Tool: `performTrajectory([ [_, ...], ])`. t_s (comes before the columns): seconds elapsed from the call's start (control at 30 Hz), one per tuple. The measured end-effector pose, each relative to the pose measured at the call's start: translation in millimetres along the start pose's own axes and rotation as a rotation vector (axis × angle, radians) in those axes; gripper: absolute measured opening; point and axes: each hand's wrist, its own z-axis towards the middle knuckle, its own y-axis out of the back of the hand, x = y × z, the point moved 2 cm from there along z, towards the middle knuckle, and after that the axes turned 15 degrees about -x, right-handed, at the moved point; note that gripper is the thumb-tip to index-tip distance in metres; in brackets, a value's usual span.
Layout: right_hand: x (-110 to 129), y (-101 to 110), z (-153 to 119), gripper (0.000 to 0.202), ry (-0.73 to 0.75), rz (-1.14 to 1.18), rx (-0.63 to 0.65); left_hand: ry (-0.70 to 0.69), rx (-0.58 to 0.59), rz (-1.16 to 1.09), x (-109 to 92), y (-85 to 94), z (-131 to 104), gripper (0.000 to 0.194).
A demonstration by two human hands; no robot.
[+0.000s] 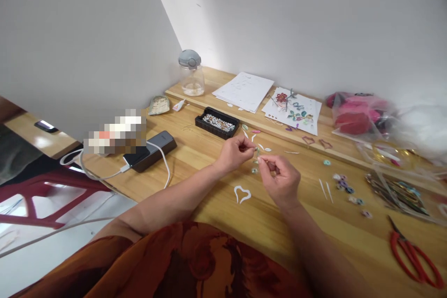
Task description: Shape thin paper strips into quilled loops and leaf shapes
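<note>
Over the middle of the wooden table, my left hand is closed in a pinch. My right hand pinches just beside it, lower and to the right. Between the fingertips shows a small greenish piece; its exact kind is too small to make out. A small pale-green spool lies on the table under the hands. White leaf-shaped cut-outs and a pink-edged leaf shape lie just beyond the fingers. Nearer to me is a white heart-shaped outline.
A black tray of beads stands behind my left hand. Red-handled scissors lie front right, near small thread spools. Papers and a clear jar stand at the back. A phone on a dark box trails a white cable.
</note>
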Motion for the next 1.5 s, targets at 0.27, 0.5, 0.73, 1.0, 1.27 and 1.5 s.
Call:
performTrajectory([
  [0.27,-20.2,2.5,9.2,0.015,-0.273,0.093,-0.101,0.211,0.35,-0.073,-2.4,-5.1,-10.0,0.019],
  [0.5,-42.5,-17.2,1.8,0.026,-0.685,0.351,0.008,0.324,0.321,-0.219,-6.1,-2.4,-6.7,0.028],
  [0.73,-40.7,-25.0,-11.5,0.03,-0.813,0.413,0.062,0.288,0.094,-0.328,-3.5,0.2,0.6,0.033],
  [1.0,-30.0,-27.8,-15.7,0.027,-0.842,0.426,0.095,0.251,-0.084,-0.369,5.7,0.2,6.0,0.032],
  [1.27,-12.4,-23.8,-12.8,0.027,-0.759,0.325,0.133,0.216,-0.18,-0.33,8.5,2.9,7.3,0.027],
  [1.5,-4.4,-15.0,-7.3,0.02,-0.516,0.245,0.045,0.171,-0.122,-0.194,3.6,4.2,8.9,0.023],
])
